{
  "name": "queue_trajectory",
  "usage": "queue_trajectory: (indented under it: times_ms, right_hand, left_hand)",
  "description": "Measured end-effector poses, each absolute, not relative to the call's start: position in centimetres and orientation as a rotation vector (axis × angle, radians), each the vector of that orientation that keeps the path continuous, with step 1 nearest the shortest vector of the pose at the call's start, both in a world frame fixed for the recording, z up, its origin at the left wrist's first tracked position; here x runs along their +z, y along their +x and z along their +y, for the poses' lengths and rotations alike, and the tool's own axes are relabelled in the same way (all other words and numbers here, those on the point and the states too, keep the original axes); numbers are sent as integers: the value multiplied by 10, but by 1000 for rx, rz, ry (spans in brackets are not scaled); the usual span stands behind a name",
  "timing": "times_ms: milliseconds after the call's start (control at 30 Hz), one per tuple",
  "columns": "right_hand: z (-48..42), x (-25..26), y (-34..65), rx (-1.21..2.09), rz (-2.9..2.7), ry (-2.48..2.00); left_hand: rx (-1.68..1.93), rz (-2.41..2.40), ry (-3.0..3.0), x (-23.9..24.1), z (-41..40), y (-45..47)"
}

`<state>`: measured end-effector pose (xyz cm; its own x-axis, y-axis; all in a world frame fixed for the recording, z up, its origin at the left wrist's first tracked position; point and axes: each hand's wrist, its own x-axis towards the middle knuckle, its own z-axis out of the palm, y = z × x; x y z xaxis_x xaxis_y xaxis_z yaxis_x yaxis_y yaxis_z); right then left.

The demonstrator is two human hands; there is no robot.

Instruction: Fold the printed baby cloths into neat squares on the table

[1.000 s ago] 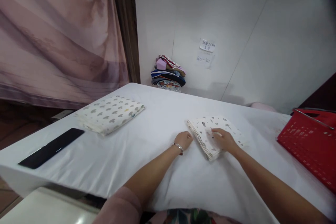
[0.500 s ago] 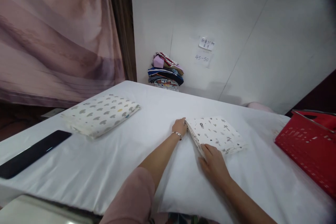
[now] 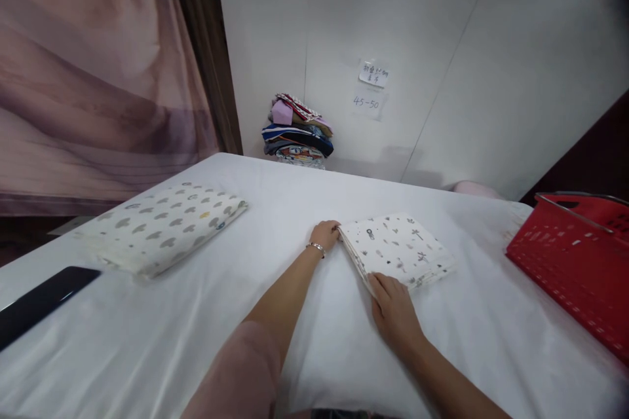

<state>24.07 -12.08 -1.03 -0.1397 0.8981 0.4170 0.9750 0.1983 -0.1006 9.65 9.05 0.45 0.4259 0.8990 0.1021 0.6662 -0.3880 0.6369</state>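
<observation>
A folded white cloth with small grey plant-like prints lies on the white-covered table. My left hand, with a bracelet at the wrist, pinches the cloth's far left corner. At its near left corner, my right hand grips the folded edge, thumb hidden partly beneath and fingers on top. The layered left edge of the cloth runs between my two hands. To the left lies a second folded white cloth with grey cloud-like or mouse-head shapes, touched by neither hand.
On the right stands a red perforated plastic basket with a metal handle. A dark flat slab lies at the left. Beyond the table, folded fabrics are stacked by the wall, near paper notes. A pinkish curtain hangs at left.
The view has shifted slightly, so most things sit a little further left. Both hands keep their hold on the printed cloth, which looks nearly unchanged.
</observation>
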Motion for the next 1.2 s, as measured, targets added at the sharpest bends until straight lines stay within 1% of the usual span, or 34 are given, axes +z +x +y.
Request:
queue_trajectory:
  times_ms: [367,800,933,1000,1067,1133,1200]
  right_hand:
    - [-120,-6,238,-225,-2045,-1738]
    - [-119,-1,232,-203,-2063,-1811]
    - [-119,0,230,-211,-2049,-1821]
    - [-119,1,229,-221,-2041,-1821]
    - [-118,1,228,-228,-2039,-1816]
    - [-118,1,228,-218,-2031,-1818]
    - [-118,0,228,-193,-2025,-1813]
  left_hand:
    - [577,1289,2157,-3,97,97]
    - [636,1464,2158,-8,111,105]
    - [625,1446,2172,-7,107,101]
    - [695,1436,2206,-3,97,101]
    - [840,1380,2309,2,79,104]
    - [952,1205,2480,8,53,111]
    - [925,932,2639,12,24,119]
